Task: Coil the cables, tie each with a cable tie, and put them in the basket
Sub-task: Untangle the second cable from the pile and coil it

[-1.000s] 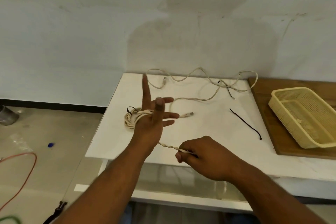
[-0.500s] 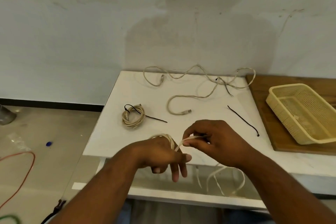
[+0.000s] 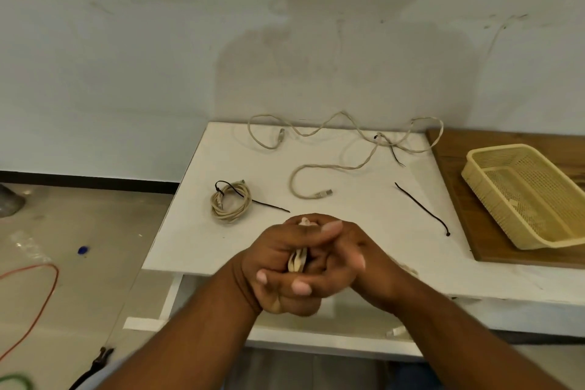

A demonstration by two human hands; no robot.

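Left hand (image 3: 278, 266) and right hand (image 3: 345, 260), each grip clasping beige cable bundle (image 3: 297, 260), no legible writing

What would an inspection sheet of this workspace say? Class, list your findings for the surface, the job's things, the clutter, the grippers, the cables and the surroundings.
Surface: white table beside a wooden board.
Job's things: tied cable coil on the table; loose cable at the back; spare cable tie; yellow basket, nothing seen inside.
Clutter: nothing seen.
Grippers: left hand and right hand clasped together around a cable bundle.
Cables: one plug hangs below the table edge.
Surroundings: plain wall; an orange cord on the floor.
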